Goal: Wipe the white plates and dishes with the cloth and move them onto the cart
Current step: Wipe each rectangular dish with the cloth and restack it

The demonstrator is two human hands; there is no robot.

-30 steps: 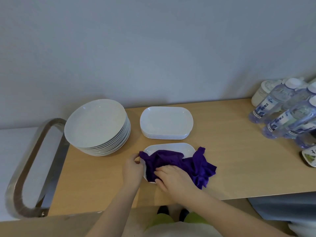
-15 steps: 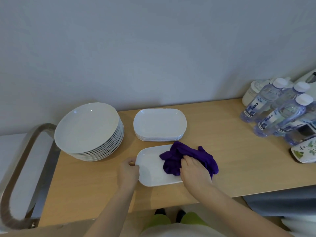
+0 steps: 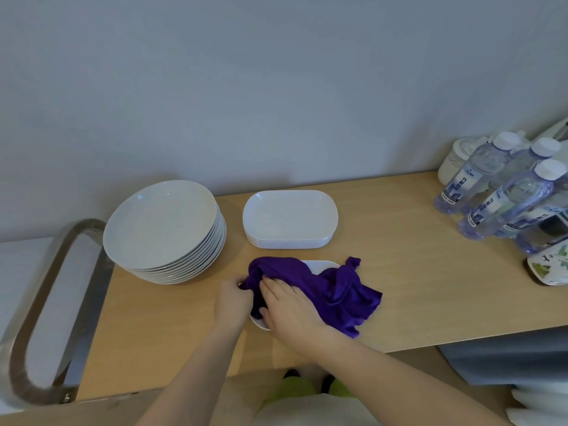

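Note:
A white oblong dish (image 3: 319, 266) lies near the front of the wooden top, almost wholly covered by a purple cloth (image 3: 335, 290). My right hand (image 3: 289, 305) lies flat on the cloth's left part, pressing it into the dish. My left hand (image 3: 231, 302) grips the dish's left edge, fingers curled at the rim. Behind, a stack of several white oblong dishes (image 3: 290, 218) stands by the wall. To its left sits a taller stack of round white plates (image 3: 163, 224).
Water bottles (image 3: 504, 195) and a white jar (image 3: 455, 162) crowd the right end, with a printed packet (image 3: 550, 265) in front of them. A metal loop handle (image 3: 40, 305) closes the left end of the wooden top (image 3: 415, 256). Wall directly behind.
My right hand has swept the cloth from the dish's right end back to its left end, so the cloth now covers most of the dish. My left hand stays on the left rim.

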